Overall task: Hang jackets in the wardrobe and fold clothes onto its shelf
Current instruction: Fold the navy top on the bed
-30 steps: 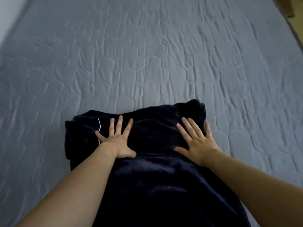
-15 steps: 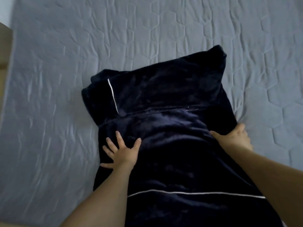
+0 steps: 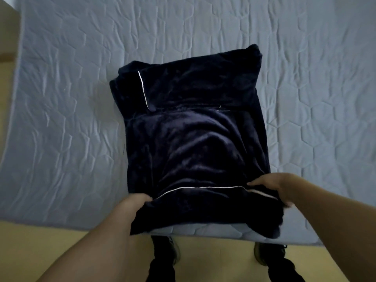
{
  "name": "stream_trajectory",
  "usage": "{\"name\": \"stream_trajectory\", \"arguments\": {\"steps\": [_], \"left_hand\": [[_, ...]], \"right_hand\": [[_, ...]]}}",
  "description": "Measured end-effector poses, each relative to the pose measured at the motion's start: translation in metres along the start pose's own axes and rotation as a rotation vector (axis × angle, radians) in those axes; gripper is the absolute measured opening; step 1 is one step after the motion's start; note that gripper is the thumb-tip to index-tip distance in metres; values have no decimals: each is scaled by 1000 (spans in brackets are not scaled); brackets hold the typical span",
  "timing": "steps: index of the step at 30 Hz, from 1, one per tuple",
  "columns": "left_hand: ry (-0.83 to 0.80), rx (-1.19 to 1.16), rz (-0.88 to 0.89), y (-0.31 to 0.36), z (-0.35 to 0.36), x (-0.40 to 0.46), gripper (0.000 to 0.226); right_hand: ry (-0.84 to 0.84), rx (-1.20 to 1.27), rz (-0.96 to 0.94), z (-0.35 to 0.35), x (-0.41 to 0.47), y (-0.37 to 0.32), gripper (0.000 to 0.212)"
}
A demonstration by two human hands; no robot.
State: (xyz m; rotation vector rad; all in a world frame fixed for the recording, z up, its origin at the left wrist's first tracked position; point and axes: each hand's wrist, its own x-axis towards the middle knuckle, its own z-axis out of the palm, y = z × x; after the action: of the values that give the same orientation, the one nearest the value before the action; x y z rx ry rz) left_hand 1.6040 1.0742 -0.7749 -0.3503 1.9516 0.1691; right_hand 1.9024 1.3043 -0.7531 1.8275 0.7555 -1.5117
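A dark navy velvet garment [image 3: 195, 139] with thin white piping lies partly folded on a grey quilted bed [image 3: 71, 119], its near end hanging slightly over the bed's front edge. My left hand [image 3: 135, 202] grips the garment's near left corner, fingers tucked under the cloth. At the near right corner, my right hand [image 3: 272, 186] grips the cloth beside the white piping. No wardrobe or shelf is in view.
The bed's front edge [image 3: 203, 231] runs across the lower part of the view, with yellowish floor [image 3: 50, 241] below it. My legs and shoes [image 3: 262, 255] stand at the bed's edge. A wooden piece [image 3: 8, 37] shows at the far left.
Both hands slid from pressing flat on the garment's upper part down to its near corners and took hold of them. The view tilted down, showing the bed's edge and floor.
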Motion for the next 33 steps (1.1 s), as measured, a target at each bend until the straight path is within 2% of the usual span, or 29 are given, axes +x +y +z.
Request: {"name": "stream_trajectory", "arguments": {"steps": [2,3,6,9,11,12,14,16,19,21,23,28,30,33], "left_hand": [[-58,-70,-47,24,-19,-25,22],[-84,-131,-67,39,-30,-39,19],[-72,-420,-8,96,-75,-66,28],[-152,-917,278,155,-122,-74,28],[-117,-1058,429,184,-139,-67,32],[-57,-967,463,194,-140,-60,43],[118,-635,509,207,-129,-38,71],[221,-382,564,216,-113,-11,100],[251,-346,524,239,-104,25,122],[172,-399,516,256,-98,42,121],[128,-424,535,269,-94,54,110],[215,-549,538,282,-106,77,69],[78,-581,473,282,-107,77,74],[-182,-478,412,283,-107,65,83]], "right_hand": [[-90,173,-27,-15,-25,-17,33],[-92,289,-78,-23,-38,-31,31],[-9,703,-224,-56,-75,-92,28],[60,1002,-358,-87,-103,-152,34],[131,1025,-424,-98,-112,-184,35],[177,953,-444,-100,-113,-198,32],[302,717,-504,-97,-100,-219,27],[385,590,-544,-90,-75,-235,51],[437,515,-525,-80,-34,-247,90],[503,498,-541,-78,-6,-255,110],[548,475,-557,-76,17,-264,120],[625,332,-516,-70,53,-275,118],[563,439,-602,-70,57,-270,114],[397,533,-666,-73,49,-262,88]]}}
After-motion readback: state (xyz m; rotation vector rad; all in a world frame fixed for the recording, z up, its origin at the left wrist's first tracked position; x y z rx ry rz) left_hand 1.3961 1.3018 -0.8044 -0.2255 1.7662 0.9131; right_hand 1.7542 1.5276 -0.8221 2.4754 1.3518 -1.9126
